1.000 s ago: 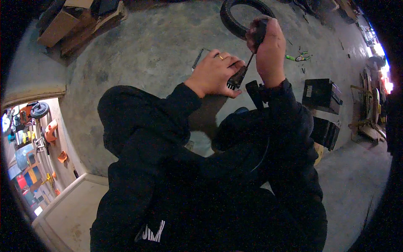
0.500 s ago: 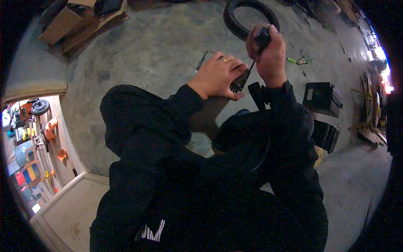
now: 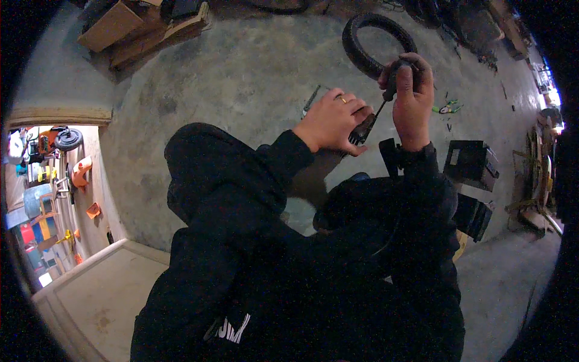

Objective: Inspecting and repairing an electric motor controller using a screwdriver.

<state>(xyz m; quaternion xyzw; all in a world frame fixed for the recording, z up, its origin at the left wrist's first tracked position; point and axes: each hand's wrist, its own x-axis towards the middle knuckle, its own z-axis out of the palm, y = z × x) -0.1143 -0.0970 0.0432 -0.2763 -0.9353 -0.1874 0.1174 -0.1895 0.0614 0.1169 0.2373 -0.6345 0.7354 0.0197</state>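
A dark-handled screwdriver (image 3: 386,99) stands tilted above the concrete floor (image 3: 229,90), its tip meeting a small dark part (image 3: 362,131). Right hand (image 3: 411,96): fingers wrapped around the handle. Left hand (image 3: 330,120): fingers curled over the part; a tyre (image 3: 362,48) lies beyond.

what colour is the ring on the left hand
Gold, on a finger of the left hand; the ring shows in the head view.
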